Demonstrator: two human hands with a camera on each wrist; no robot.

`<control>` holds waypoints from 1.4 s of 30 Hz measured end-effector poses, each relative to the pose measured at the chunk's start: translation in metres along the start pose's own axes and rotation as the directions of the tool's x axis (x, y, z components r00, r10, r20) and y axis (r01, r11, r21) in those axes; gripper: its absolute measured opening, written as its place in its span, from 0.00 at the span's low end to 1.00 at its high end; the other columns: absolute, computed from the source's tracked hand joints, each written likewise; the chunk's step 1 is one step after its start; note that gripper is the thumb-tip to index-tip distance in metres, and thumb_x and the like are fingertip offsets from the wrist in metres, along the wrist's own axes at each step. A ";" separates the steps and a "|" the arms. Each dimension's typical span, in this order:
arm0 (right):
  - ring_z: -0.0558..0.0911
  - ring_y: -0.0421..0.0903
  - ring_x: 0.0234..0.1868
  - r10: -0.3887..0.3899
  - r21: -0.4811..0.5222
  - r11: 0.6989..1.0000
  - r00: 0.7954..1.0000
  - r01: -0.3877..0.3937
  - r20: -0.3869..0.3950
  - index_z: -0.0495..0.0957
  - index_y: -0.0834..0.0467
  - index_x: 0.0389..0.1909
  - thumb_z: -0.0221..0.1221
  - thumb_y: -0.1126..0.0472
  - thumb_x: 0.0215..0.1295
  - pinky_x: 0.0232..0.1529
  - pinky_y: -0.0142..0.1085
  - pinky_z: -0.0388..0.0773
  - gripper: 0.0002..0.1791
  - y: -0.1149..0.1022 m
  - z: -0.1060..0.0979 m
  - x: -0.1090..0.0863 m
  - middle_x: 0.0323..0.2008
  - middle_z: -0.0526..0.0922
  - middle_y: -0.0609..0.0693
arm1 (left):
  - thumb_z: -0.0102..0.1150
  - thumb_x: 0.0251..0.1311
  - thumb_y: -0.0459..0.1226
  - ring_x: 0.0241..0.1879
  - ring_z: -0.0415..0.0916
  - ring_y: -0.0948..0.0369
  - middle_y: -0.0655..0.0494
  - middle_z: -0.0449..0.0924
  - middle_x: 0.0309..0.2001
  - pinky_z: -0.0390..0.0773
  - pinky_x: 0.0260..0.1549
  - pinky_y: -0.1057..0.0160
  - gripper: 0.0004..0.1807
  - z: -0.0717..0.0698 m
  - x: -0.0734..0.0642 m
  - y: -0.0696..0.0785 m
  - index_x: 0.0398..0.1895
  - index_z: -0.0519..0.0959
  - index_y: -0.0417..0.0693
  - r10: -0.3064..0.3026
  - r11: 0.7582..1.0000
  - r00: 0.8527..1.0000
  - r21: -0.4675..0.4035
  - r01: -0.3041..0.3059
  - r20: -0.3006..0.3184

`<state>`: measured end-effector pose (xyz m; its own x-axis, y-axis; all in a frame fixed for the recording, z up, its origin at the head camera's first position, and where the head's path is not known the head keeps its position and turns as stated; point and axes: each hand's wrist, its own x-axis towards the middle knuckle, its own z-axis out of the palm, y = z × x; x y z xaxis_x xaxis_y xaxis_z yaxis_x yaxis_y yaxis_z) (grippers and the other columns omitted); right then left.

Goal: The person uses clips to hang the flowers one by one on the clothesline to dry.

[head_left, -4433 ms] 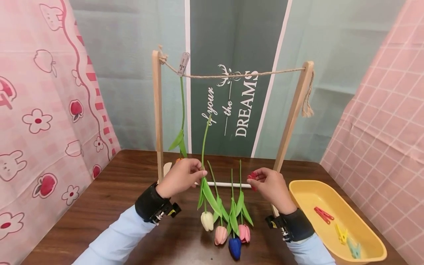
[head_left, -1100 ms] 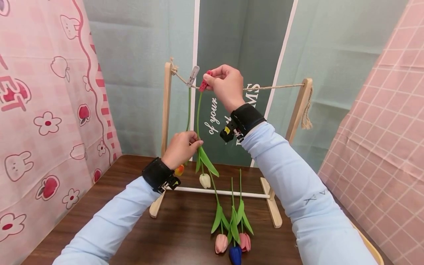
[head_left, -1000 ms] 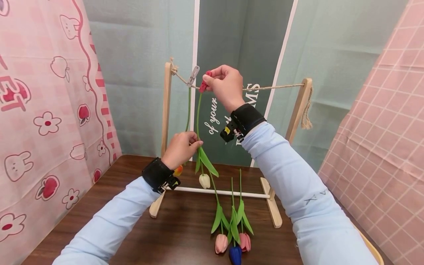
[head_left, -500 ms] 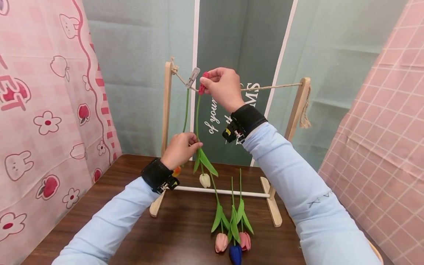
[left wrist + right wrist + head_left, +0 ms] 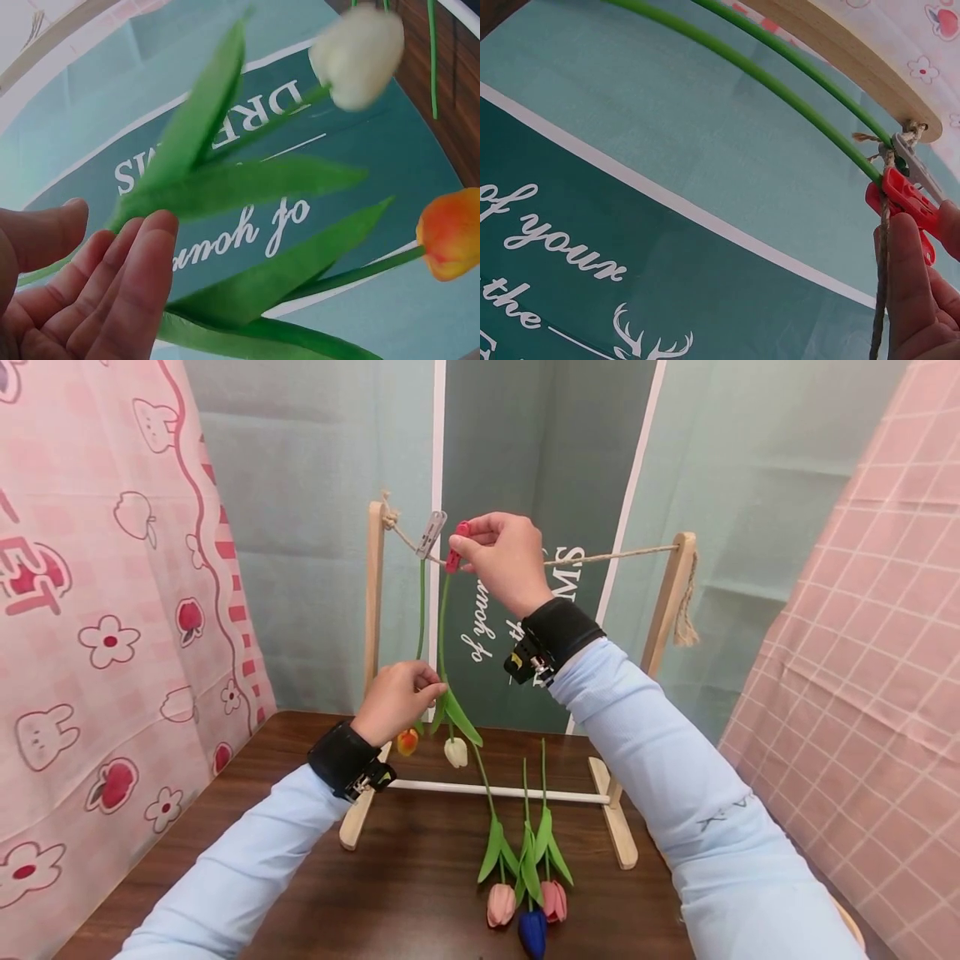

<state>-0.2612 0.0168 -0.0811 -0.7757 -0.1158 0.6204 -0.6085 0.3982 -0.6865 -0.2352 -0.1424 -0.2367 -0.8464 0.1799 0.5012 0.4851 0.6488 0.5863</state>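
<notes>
A red clothespin (image 5: 909, 201) grips the rope (image 5: 879, 300) and the stem end of a white tulip (image 5: 455, 752), which hangs head down. My right hand (image 5: 506, 556) pinches that clothespin between thumb and fingers. Beside the white tulip's leaves, my left hand (image 5: 397, 700) has its thumb apart from its fingers; in the left wrist view the fingertips lie close to the stem without closing round it. Just left of the red clothespin, a grey clothespin (image 5: 431, 534) holds an orange-yellow tulip (image 5: 451, 234), also hanging head down.
The rope runs between two wooden posts (image 5: 667, 602) joined below by a white rod (image 5: 495, 792). On the brown table (image 5: 420, 885) lie a light pink tulip (image 5: 501, 905), a blue tulip (image 5: 532, 933) and a darker pink tulip (image 5: 553, 902). Curtains surround the table.
Since the earliest frame, the white tulip and red clothespin have gone up to the rope. In the last half second my left hand has released the stem and shifted slightly left.
</notes>
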 end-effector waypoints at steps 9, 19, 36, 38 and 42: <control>0.86 0.46 0.36 0.009 0.020 1.000 1.000 -0.009 -0.016 0.82 0.63 0.46 0.66 0.60 0.62 0.38 0.32 0.81 0.14 -0.001 -0.005 -0.002 0.38 0.85 0.53 | 0.63 0.63 0.36 0.24 0.78 0.61 0.51 0.81 0.24 0.76 0.26 0.61 0.07 -0.002 -0.001 -0.001 0.31 0.81 0.40 0.014 1.000 1.000 0.002 -0.014 -0.005; 0.86 0.44 0.32 0.008 -0.003 1.000 0.998 -0.009 -0.055 0.81 0.62 0.49 0.66 0.57 0.62 0.38 0.30 0.81 0.18 0.006 -0.016 -0.011 0.41 0.85 0.54 | 0.63 0.63 0.36 0.23 0.77 0.61 0.50 0.81 0.23 0.76 0.28 0.60 0.07 -0.005 -0.005 -0.002 0.31 0.81 0.40 -0.005 1.000 1.000 -0.005 0.005 0.013; 0.85 0.43 0.34 -0.017 0.073 0.997 0.998 0.021 -0.057 0.82 0.65 0.45 0.68 0.59 0.61 0.36 0.32 0.82 0.16 0.036 -0.031 -0.044 0.36 0.86 0.56 | 0.62 0.64 0.36 0.19 0.76 0.62 0.48 0.81 0.22 0.74 0.20 0.63 0.08 -0.005 -0.011 -0.011 0.31 0.80 0.40 -0.008 1.000 1.000 -0.002 0.008 0.026; 0.85 0.42 0.33 -0.020 0.086 0.996 0.998 0.025 -0.058 0.82 0.66 0.44 0.68 0.60 0.60 0.35 0.32 0.82 0.16 0.041 -0.032 -0.048 0.36 0.86 0.57 | 0.62 0.64 0.36 0.20 0.77 0.62 0.48 0.81 0.23 0.74 0.20 0.63 0.08 -0.005 -0.012 -0.012 0.31 0.80 0.40 -0.011 1.000 0.999 -0.010 0.011 0.033; 0.85 0.41 0.30 -0.033 0.066 0.997 0.998 0.036 -0.051 0.83 0.65 0.43 0.68 0.60 0.60 0.35 0.31 0.81 0.15 0.050 -0.034 -0.059 0.35 0.86 0.57 | 0.62 0.64 0.36 0.22 0.78 0.60 0.48 0.82 0.24 0.74 0.20 0.63 0.07 -0.004 -0.015 -0.015 0.31 0.80 0.40 -0.020 1.000 0.999 -0.019 0.021 0.050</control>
<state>-0.2403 0.0748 -0.1387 -0.7456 -0.0819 0.6613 -0.6459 0.3327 -0.6871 -0.2290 -0.1578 -0.2497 -0.8659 0.2038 0.4569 0.4714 0.6383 0.6086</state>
